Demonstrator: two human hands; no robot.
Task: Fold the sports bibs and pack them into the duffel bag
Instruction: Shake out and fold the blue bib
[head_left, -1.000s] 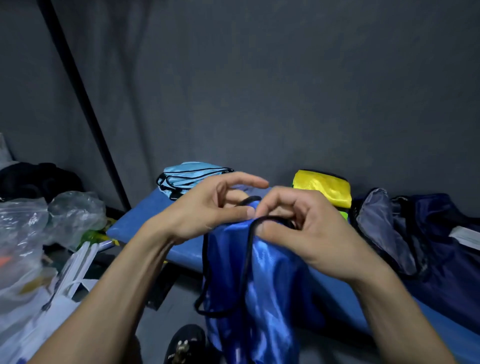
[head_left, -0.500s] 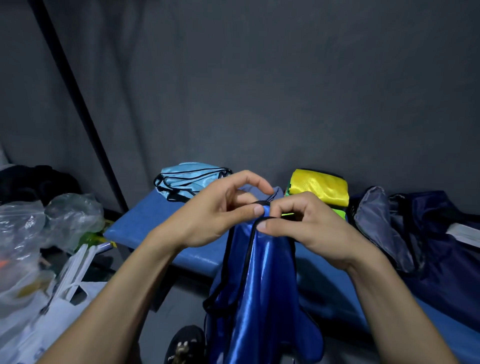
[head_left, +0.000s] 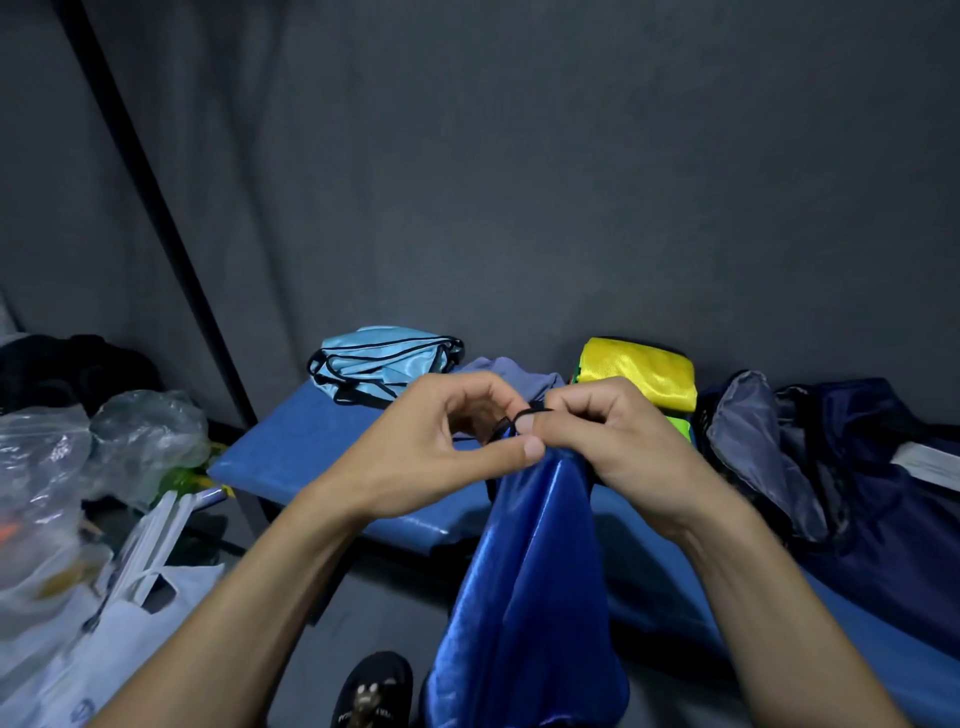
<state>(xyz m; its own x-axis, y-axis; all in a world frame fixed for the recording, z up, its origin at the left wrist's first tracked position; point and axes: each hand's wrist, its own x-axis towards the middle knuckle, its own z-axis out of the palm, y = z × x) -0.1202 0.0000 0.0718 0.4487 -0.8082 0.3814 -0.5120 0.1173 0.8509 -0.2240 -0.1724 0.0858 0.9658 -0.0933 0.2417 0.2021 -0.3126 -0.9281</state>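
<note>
A shiny royal-blue bib (head_left: 530, 587) with black trim hangs straight down in front of the blue bench (head_left: 311, 447). My left hand (head_left: 441, 447) and my right hand (head_left: 608, 441) meet at its top edge, each pinching the black trim between thumb and fingers. A folded light-blue bib (head_left: 379, 364) lies at the bench's far left. A folded yellow bib (head_left: 639, 374) sits on a green one behind my right hand. The dark navy duffel bag (head_left: 872, 467) lies open on the right, its grey lining showing.
Clear plastic bags (head_left: 67, 467) and a white carrier bag (head_left: 104, 654) crowd the floor at left. A black pole (head_left: 171, 228) slants up along the grey wall. A black shoe (head_left: 374, 691) shows at the bottom edge. A greyish cloth (head_left: 514, 374) lies behind my hands.
Both hands have lifted the blue bib higher and drawn together at its top edge. The black trim loops that hung out at the left are now gathered in.
</note>
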